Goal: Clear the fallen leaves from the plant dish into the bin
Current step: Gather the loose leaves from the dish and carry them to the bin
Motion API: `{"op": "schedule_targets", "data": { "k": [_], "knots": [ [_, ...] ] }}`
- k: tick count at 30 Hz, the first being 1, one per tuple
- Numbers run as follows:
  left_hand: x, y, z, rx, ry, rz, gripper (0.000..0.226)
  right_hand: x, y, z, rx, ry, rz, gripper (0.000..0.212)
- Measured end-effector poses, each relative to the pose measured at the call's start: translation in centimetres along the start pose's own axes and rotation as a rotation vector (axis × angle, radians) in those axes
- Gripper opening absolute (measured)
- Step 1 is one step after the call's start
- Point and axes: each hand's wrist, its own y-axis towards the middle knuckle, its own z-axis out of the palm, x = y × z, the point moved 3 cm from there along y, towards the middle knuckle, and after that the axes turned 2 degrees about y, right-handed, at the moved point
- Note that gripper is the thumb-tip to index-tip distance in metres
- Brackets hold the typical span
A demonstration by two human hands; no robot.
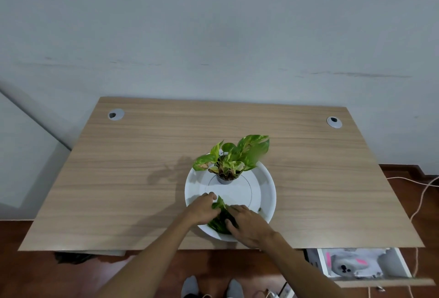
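Head view, left to right, all placed relative to the white plant dish (267, 183). Far left of the dish, at the desk's back corner: grey cable grommet (116, 114) set in the wooden desk (118, 178). Between there and the dish: bare woodgrain, with the plant's shadow falling just left of the dish.

Left hand (202, 208) comes over the dish's near-left rim, fingers curled and closed around the pile of fallen leaves (219, 221). Leaves look dark green, glossy and bunched; one lighter, pointed tip sticks up between the two hands. The pile sits inside the dish at its near edge, well apart from the pot.

Potted plant (234, 157) stands upright toward the back of the dish in a small grey pot: variegated green-yellow leaves, some browning near the base.

Right hand (247, 222) presses on the pile from the right, fingers bent down onto it; thumb hidden, so can't tell if it's a full clamp.

Far right of the dish: second grommet (334, 122). Below-right, under the desk edge: open drawer (361, 264) with a white plush toy inside. Bin not visible.
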Motion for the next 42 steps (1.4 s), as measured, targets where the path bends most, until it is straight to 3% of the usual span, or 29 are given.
{"op": "schedule_targets", "data": {
  "k": [5, 11, 15, 20, 23, 25, 30, 39, 42],
  "knots": [
    [0.3, 0.1, 0.0, 0.001, -0.087, -0.007, 0.068, -2.6, -0.6, -3.1, -0.162, 0.187, 0.204, 0.054],
    [-0.2, -0.3, 0.4, 0.091, 0.191, 0.063, 0.116, -2.9, 0.3, -2.6, 0.006, 0.243, 0.368, 0.067],
    [-0.4, -0.1, 1.3, 0.123, 0.262, 0.087, 0.129, -1.7, 0.5, -1.2, 0.072, 0.235, 0.368, 0.071],
    [-0.5, 0.0, 2.1, 0.114, 0.167, 0.069, 0.12, -0.5, 0.6, -0.1, 0.119, 0.307, 0.308, 0.044],
    [-0.6, 0.1, 2.0, 0.103, 0.175, 0.067, 0.095, -0.5, 0.6, -0.7, 0.111, 0.318, 0.29, 0.035],
    [-0.6, 0.1, 2.0, 0.101, 0.166, 0.071, 0.085, -0.9, 0.5, -1.4, 0.039, 0.306, 0.303, 0.038],
    [-0.7, 0.1, 1.7, 0.091, 0.184, 0.08, 0.089, -3.2, 0.4, -1.8, -0.075, 0.058, 0.372, 0.067],
    [-0.9, 0.2, 1.8, 0.08, 0.117, 0.057, 0.08, -0.7, 0.6, -1.0, 0.164, 0.222, 0.272, 0.074],
    [-0.7, 0.3, 1.9, 0.08, 0.096, 0.044, 0.079, 0.4, 0.7, -0.9, 0.231, 0.189, 0.168, 0.057]
  ]
}}
